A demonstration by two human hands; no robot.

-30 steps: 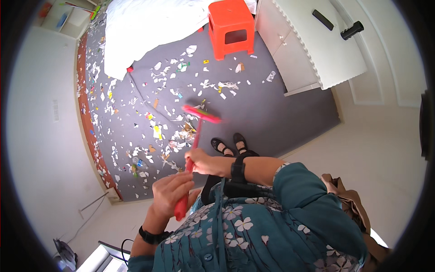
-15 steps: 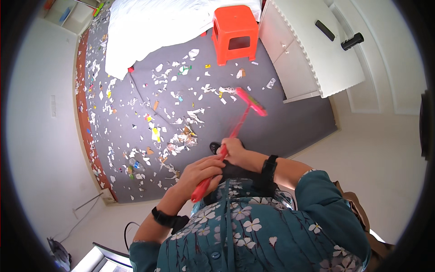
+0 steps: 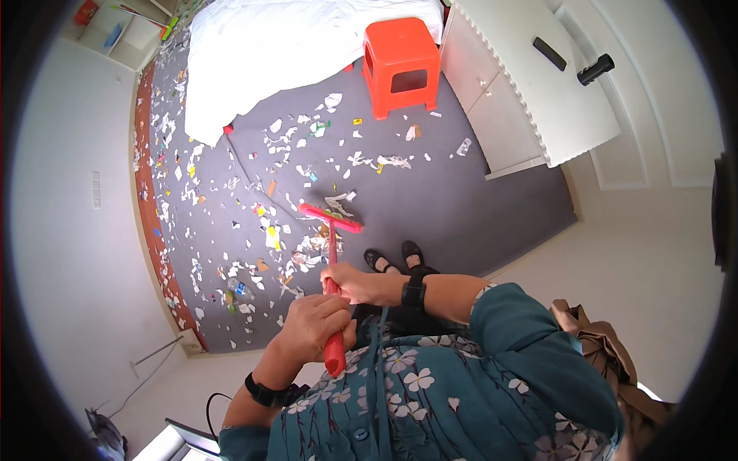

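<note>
At the far left, the grey carpet (image 3: 461,200) ends at a brown-red strip along the white wall, and many paper scraps (image 3: 269,230) lie scattered over it. Going right, the left hand (image 3: 314,326) is closed around the lower part of the red broom handle (image 3: 332,307), near its end, just in front of the flowered teal shirt. A black band sits on this wrist. The handle runs from this hand upward in the picture. Just above and a little to the right, the right hand (image 3: 355,283) is also closed around the same handle; it wears a black wristband too. The two hands are near each other on the handle, the right one further along toward the head. The red broom head (image 3: 330,218) rests on the carpet among the scraps, well beyond both hands. Two black shoes (image 3: 393,257) stand just right of the handle. Further away, an orange plastic stool (image 3: 400,65) stands beside the white bed cover (image 3: 269,46), and a white cabinet (image 3: 530,84) is at the right.
</note>
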